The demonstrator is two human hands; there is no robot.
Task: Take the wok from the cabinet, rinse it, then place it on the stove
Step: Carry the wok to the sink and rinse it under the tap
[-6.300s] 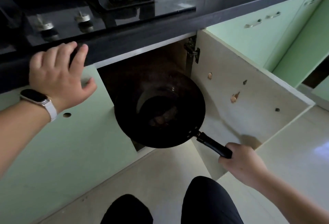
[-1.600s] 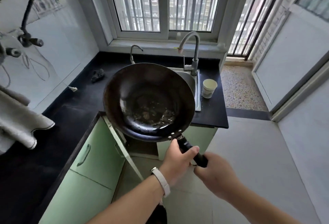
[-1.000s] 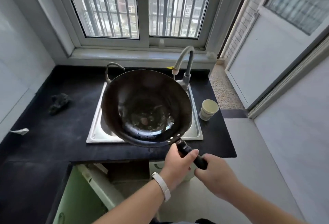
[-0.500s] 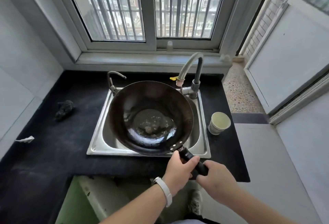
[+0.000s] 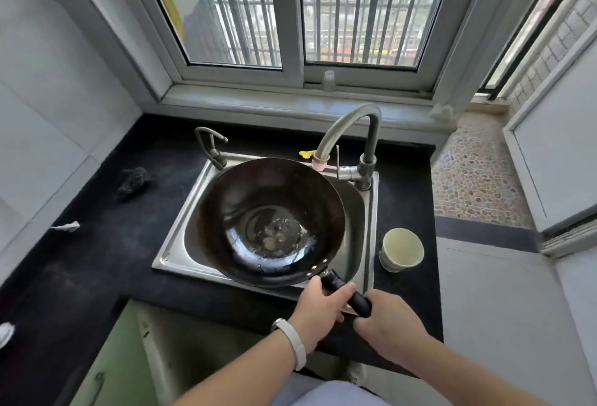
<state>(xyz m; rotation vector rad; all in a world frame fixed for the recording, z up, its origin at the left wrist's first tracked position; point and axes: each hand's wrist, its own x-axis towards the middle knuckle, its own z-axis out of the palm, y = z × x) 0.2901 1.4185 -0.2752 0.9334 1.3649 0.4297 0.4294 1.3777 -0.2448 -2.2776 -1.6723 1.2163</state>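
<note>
You hold the round, dark, deep-bowled metal wok (image 5: 271, 221) over the rectangular stainless-steel sink (image 5: 176, 241), its glossy inside facing up, with pale, patchy residue at the bottom and small rivets by the rim. Its straight black handle (image 5: 347, 292) points back toward you. Your left hand (image 5: 318, 312), with a white band on the wrist, is wrapped round the handle near the pan; your right hand (image 5: 387, 325) is clenched on the handle's end just behind it. The curved grey gooseneck tap (image 5: 350, 134) arches above the far right rim of the wok, its pink-tipped spout just beyond the edge. A smaller hooked metal tap (image 5: 210, 147) stands at the sink's back left corner. On the matte black speckled countertop (image 5: 97, 260), a pale cream paper cup (image 5: 400, 249) sits just right of the sink, and a lumpy black scrubber (image 5: 132, 179) lies well to the left. Compared with half a second ago, the wok sits lower and further into the basin, and your grip is unchanged.
</note>
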